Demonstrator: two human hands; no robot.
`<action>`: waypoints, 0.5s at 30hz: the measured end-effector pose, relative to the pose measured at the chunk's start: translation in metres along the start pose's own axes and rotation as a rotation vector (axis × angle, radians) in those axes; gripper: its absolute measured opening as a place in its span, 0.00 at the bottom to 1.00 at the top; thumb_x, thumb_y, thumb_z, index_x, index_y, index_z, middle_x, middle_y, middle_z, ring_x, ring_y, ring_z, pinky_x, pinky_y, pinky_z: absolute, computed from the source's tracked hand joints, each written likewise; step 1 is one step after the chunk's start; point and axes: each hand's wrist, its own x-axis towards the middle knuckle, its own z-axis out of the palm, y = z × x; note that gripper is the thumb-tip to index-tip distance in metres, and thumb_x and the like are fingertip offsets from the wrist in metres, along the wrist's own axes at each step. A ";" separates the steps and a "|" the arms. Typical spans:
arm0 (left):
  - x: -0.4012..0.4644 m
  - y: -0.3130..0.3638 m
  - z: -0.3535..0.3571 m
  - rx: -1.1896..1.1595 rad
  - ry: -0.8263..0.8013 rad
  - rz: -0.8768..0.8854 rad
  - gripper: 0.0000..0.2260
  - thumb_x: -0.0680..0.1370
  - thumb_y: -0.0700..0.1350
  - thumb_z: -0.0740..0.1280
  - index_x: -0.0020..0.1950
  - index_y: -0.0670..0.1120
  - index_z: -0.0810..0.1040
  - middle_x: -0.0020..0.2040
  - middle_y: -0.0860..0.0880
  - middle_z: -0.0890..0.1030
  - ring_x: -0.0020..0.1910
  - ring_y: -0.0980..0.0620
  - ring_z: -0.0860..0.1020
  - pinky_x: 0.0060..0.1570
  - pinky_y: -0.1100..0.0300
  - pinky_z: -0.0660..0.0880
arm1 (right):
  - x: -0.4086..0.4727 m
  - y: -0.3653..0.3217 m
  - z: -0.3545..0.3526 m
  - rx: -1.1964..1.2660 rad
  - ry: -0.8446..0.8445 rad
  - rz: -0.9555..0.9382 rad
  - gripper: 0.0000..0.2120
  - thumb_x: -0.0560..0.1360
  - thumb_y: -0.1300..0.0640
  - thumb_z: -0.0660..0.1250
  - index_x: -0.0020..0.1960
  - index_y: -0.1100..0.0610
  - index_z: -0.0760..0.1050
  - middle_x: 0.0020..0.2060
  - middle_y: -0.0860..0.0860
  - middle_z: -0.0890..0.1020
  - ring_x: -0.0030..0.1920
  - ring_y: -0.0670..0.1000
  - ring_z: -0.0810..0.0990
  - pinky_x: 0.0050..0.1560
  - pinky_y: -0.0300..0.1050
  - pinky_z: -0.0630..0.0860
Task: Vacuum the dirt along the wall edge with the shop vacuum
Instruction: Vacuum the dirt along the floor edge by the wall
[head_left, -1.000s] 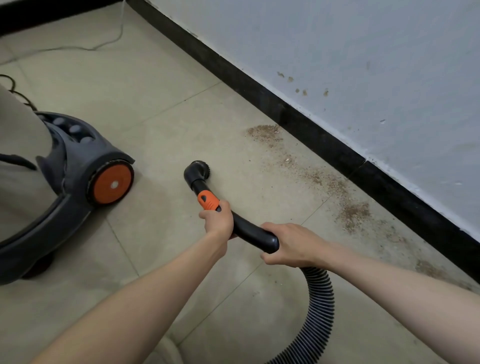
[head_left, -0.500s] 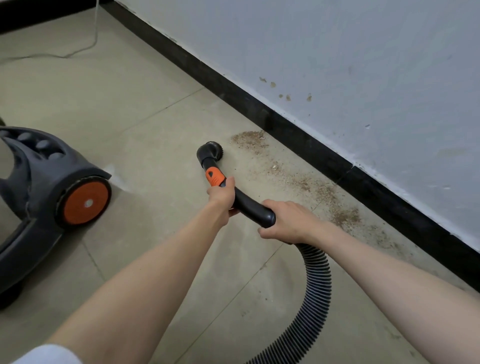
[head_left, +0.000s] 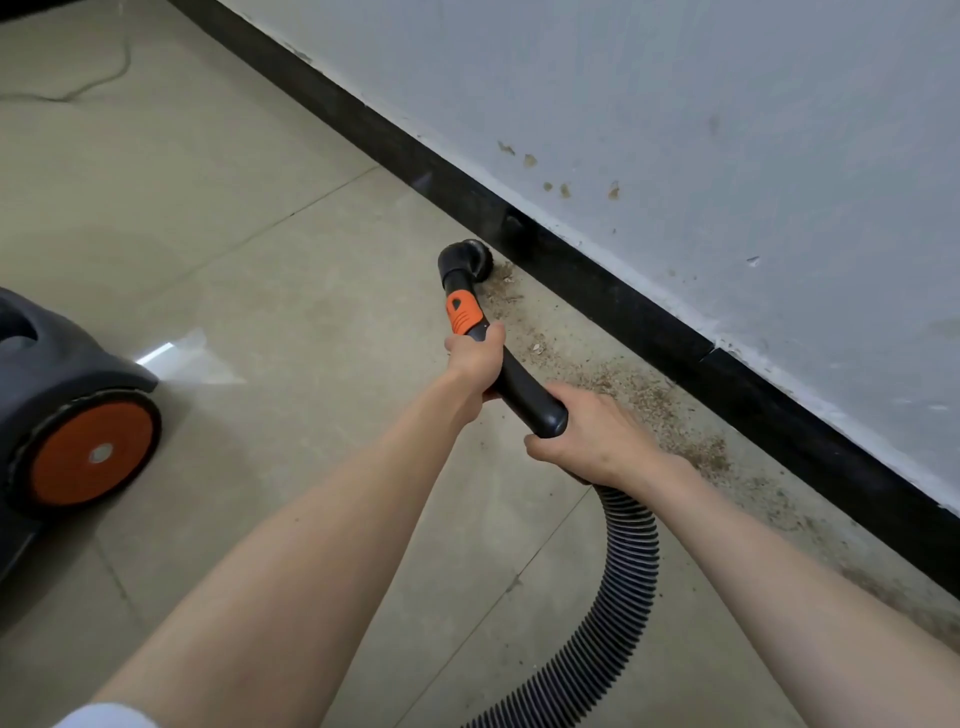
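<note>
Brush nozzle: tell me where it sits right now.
The brush nozzle is at centre of the head view, on the floor beside the black baseboard, at the far end of the dirt.

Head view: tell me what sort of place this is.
Probably an indoor room, perhaps one being cleaned up after work: a pale tiled floor, a painted wall with a black baseboard, and dirt strewn along its foot. A shop vacuum stands nearby.
</note>
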 end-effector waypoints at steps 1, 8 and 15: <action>0.002 0.002 0.003 0.009 -0.009 0.000 0.23 0.80 0.50 0.59 0.70 0.42 0.57 0.49 0.44 0.72 0.48 0.46 0.75 0.48 0.51 0.77 | 0.001 0.001 -0.001 0.001 0.008 0.012 0.13 0.69 0.46 0.68 0.52 0.47 0.71 0.41 0.49 0.78 0.44 0.55 0.78 0.41 0.46 0.71; 0.008 0.010 0.016 0.049 -0.051 0.002 0.24 0.80 0.50 0.60 0.71 0.42 0.58 0.51 0.43 0.72 0.48 0.45 0.75 0.47 0.52 0.77 | 0.005 0.004 -0.002 0.032 0.031 0.055 0.14 0.69 0.46 0.68 0.52 0.48 0.70 0.42 0.50 0.78 0.44 0.56 0.78 0.41 0.46 0.72; -0.006 0.001 -0.008 0.027 0.053 0.022 0.21 0.80 0.49 0.59 0.69 0.41 0.59 0.45 0.45 0.71 0.42 0.48 0.75 0.44 0.52 0.76 | -0.003 -0.010 0.002 0.060 -0.033 -0.014 0.11 0.67 0.47 0.69 0.41 0.48 0.66 0.37 0.48 0.76 0.41 0.54 0.78 0.37 0.46 0.71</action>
